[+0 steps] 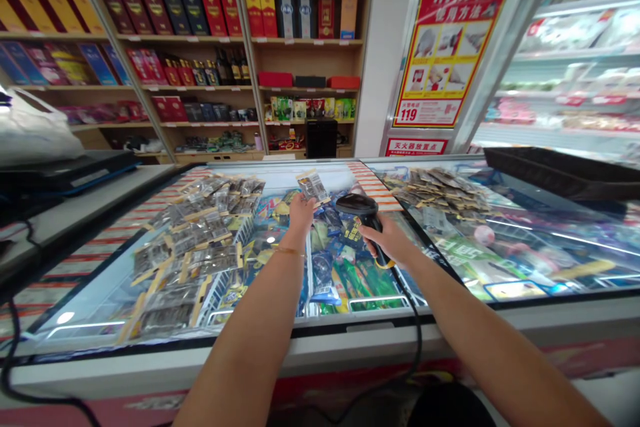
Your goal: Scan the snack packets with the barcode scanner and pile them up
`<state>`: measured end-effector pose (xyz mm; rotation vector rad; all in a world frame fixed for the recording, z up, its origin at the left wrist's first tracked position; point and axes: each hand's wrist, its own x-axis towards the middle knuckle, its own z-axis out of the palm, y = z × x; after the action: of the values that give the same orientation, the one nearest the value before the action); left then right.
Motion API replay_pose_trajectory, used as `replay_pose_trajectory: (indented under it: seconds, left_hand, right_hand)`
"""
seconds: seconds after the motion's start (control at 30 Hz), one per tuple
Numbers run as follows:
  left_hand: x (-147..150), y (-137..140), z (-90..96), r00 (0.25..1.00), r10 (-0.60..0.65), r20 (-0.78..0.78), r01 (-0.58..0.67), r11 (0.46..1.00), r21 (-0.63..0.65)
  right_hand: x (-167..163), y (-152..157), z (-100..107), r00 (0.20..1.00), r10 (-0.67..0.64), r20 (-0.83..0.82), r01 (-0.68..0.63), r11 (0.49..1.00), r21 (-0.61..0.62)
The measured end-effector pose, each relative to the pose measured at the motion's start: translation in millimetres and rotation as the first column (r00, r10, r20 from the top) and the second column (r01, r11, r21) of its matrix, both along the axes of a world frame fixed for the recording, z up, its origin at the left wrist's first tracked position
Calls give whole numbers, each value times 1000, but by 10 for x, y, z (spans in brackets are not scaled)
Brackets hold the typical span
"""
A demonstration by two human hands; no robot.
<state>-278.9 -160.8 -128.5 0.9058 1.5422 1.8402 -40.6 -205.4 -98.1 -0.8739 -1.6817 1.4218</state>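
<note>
My left hand [301, 209] is closed on a small clear packet [313, 187] with dark contents and a tan strip, held up over the glass-topped chest freezer [320, 330]. In my right hand [387, 238] is a black barcode scanner [361, 205] with yellow trim, gripped by its handle. Its head is close to the packet's right side, with a gap between them. A cable runs down from the handle. Many similar packets [200, 230] lie spread on the glass at the left. Another heap of packets [445, 190] rests on the right part.
Colourful frozen goods show through the glass. A dark tray [560, 170] sits at the right rear. At the left, a counter [65, 207] carries a black device and a white plastic bag [35, 127]. Shelves of boxes [215, 13] and a red poster [455, 43] stand behind.
</note>
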Motion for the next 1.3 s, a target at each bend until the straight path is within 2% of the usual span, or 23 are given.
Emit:
replay_pose_trajectory:
  seconds: [0.23,0.47,0.8,0.97,1.13,1.2,1.3]
  left_hand:
    - [5,8,-8,1000,-5,27,5,1000,14]
    - [-1,27,-30,1000,-5,25,4,1000,14]
    - [-5,25,-31,1000,2,-25,-3,1000,-15]
    - [-13,-11,-18,994,35,-104,-40,998,-48]
    - [64,-57,41,979,50,-197,-66,995,-76]
    - [147,-44,65,976,16,-217,-37,995,-95]
    - [375,20,81,970,-110,-218,81,987,-138]
  right_hand:
    - [-3,21,-31,999,15,46,-17,999,48]
    - [-10,55,-64,999,-7,40,6,999,36]
    - [26,13,0,997,35,71,-39,998,48]
    - [12,50,-16,999,-30,44,27,998,58]
    - [106,134,66,984,-167,-59,164,985,-49]
    - [223,150,125,970,-222,-97,211,972,-105]
    - [512,157,180,953,-287,-102,271,952,-144]
